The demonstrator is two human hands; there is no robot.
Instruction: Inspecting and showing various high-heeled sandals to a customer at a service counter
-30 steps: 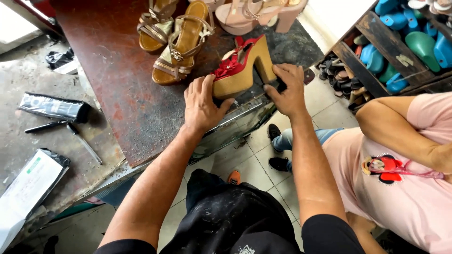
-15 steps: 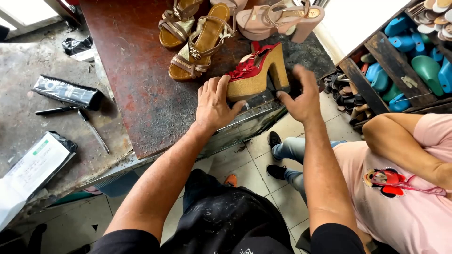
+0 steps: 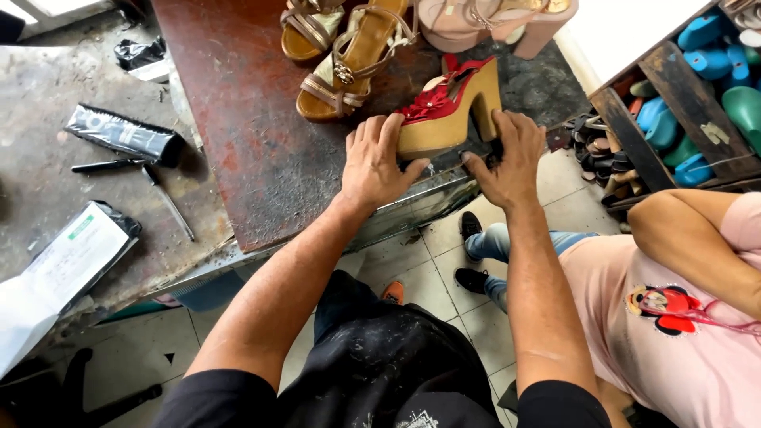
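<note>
A red platform sandal with a tan block heel stands at the near edge of a dark reddish worktable. My left hand lies flat over its toe and platform, fingers spread. At the heel end, my right hand presses against the shoe with curled fingers, the thumb along the table edge. Both hands hold the sandal in place.
Gold strappy sandals and pink block-heeled shoes lie farther back on the table. A black glue tube, thin tools and a paper packet rest on the grey bench to the left. A seated person in pink is at right, shelves of teal shoe lasts behind.
My right hand, lifted off the shoe half a second ago, has come back down on the heel end. My left hand stays on the toe.
</note>
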